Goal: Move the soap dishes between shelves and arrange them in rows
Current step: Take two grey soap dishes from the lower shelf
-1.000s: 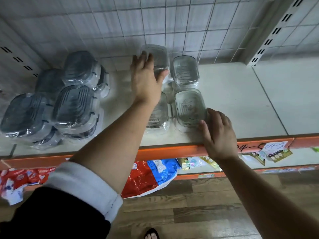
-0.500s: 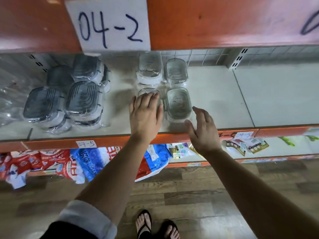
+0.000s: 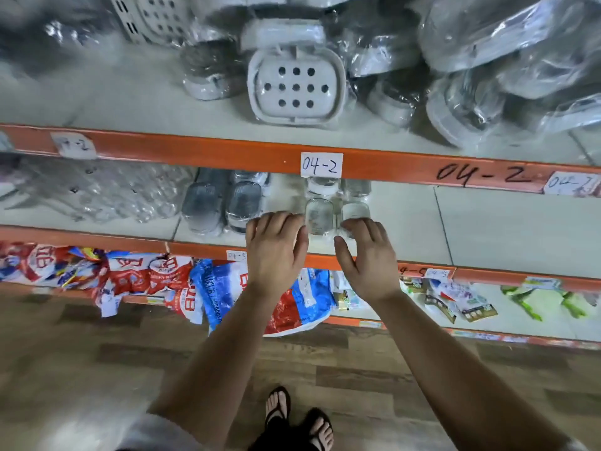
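Both of my hands are out over the front edge of the middle shelf (image 3: 406,222), holding nothing. The left grip (image 3: 276,255) is spread and relaxed, its fingertips just left of the front-left clear dish (image 3: 319,216). The right grip (image 3: 369,258) is likewise loose and spread, its fingers over the near end of the front-right clear dish (image 3: 356,210). They may be resting on it, but the motion blur stops me telling touch from hover.

The clear soap dishes sit as a small block near the middle of that shelf's front edge, with the back pair (image 3: 322,186) behind them, half hidden under the orange rail. The grey-lidded dishes (image 3: 205,206) stand to the left of the block, apart from it. More stock lies on the upper shelf (image 3: 130,102), among it a white perforated dish (image 3: 296,89) and several dishes in film.

I judge these dishes to be light, stiff, thin plastic boxes, easy to lift one-handed but likely to skid on the smooth shelf if nudged. The shiny wrap looks slippery, so I would not pinch the top. I would span the two long sides low down, thumb on one and fingers opposite, squeezing gently so the lid does not pop off or crack.
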`<action>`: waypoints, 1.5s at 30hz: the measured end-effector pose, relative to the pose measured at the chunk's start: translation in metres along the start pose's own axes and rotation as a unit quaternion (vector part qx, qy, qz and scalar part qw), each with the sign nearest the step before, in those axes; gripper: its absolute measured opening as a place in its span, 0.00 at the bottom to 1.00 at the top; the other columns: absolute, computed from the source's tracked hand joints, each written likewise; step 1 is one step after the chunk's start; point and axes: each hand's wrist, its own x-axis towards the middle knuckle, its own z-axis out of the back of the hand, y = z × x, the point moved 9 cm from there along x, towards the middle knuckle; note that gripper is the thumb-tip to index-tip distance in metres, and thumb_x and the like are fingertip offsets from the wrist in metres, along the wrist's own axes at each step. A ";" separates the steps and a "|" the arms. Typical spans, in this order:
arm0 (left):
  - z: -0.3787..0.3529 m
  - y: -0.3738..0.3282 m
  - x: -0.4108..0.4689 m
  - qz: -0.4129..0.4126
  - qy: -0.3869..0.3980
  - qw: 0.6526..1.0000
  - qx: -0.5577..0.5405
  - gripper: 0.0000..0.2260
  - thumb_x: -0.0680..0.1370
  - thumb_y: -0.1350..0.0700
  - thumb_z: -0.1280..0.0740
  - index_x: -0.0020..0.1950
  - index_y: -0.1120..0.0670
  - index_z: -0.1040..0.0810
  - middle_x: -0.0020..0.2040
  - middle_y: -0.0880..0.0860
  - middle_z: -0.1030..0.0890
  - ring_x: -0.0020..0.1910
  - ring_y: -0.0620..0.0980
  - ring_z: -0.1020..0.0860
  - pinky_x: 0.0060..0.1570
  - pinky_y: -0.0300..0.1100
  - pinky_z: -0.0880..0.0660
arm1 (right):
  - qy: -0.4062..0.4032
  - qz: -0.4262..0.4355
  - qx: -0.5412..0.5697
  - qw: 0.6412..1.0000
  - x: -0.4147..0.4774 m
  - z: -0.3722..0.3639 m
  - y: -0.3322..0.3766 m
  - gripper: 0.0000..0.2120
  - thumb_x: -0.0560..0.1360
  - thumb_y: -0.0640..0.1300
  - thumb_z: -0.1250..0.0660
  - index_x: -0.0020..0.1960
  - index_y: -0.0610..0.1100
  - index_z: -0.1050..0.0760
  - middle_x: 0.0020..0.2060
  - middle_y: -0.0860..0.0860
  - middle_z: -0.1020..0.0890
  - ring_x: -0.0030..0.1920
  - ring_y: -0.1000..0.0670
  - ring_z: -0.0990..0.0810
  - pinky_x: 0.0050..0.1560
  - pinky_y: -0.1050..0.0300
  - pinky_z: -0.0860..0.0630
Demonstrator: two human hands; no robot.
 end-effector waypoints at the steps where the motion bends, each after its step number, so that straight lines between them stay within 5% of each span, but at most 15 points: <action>1: 0.018 0.004 0.003 0.005 -0.015 1.000 0.005 0.10 0.79 0.54 0.37 0.51 0.55 0.17 0.47 0.52 0.18 0.46 0.55 0.22 0.50 0.49 0.33 | -0.006 0.010 0.006 1.000 0.005 0.005 0.016 0.16 0.79 0.49 0.41 0.56 0.39 0.24 0.49 0.45 0.19 0.51 0.41 0.23 0.48 0.49 0.23; 15: 0.186 0.156 0.075 0.064 -0.131 0.987 0.067 0.12 0.79 0.52 0.39 0.52 0.54 0.18 0.49 0.54 0.19 0.47 0.57 0.22 0.52 0.51 0.33 | -0.083 0.176 0.054 0.979 0.134 -0.003 0.220 0.14 0.79 0.47 0.41 0.54 0.38 0.23 0.48 0.44 0.20 0.50 0.43 0.25 0.52 0.51 0.29; 23: 0.222 0.296 0.119 0.034 -0.141 0.987 0.070 0.12 0.78 0.52 0.39 0.52 0.54 0.18 0.48 0.53 0.18 0.46 0.57 0.22 0.50 0.49 0.35 | -0.076 0.145 0.032 0.986 0.211 -0.090 0.302 0.14 0.79 0.47 0.41 0.55 0.39 0.22 0.50 0.45 0.20 0.51 0.41 0.23 0.54 0.49 0.27; 32: 0.224 0.414 0.176 0.006 -0.106 0.991 0.082 0.14 0.77 0.51 0.38 0.56 0.55 0.18 0.58 0.56 0.20 0.62 0.59 0.25 0.59 0.54 0.30 | -0.055 0.086 0.007 0.995 0.265 -0.166 0.352 0.16 0.78 0.49 0.42 0.55 0.40 0.21 0.50 0.45 0.19 0.51 0.42 0.23 0.53 0.50 0.25; 38: 0.199 0.466 0.204 0.042 0.000 0.991 0.123 0.20 0.74 0.48 0.29 0.63 0.57 0.20 0.66 0.59 0.24 0.69 0.62 0.30 0.66 0.62 0.34 | -0.025 0.055 -0.018 0.998 0.280 -0.191 0.357 0.19 0.78 0.52 0.44 0.55 0.40 0.22 0.50 0.44 0.19 0.52 0.41 0.22 0.51 0.49 0.24; 45: 0.196 0.488 0.211 0.064 0.001 0.992 0.108 0.25 0.65 0.49 0.19 0.58 0.57 0.17 0.59 0.59 0.23 0.61 0.64 0.26 0.58 0.62 0.27 | -0.009 0.017 -0.018 1.000 0.302 -0.201 0.352 0.20 0.78 0.52 0.44 0.56 0.41 0.22 0.52 0.45 0.20 0.55 0.43 0.23 0.53 0.51 0.26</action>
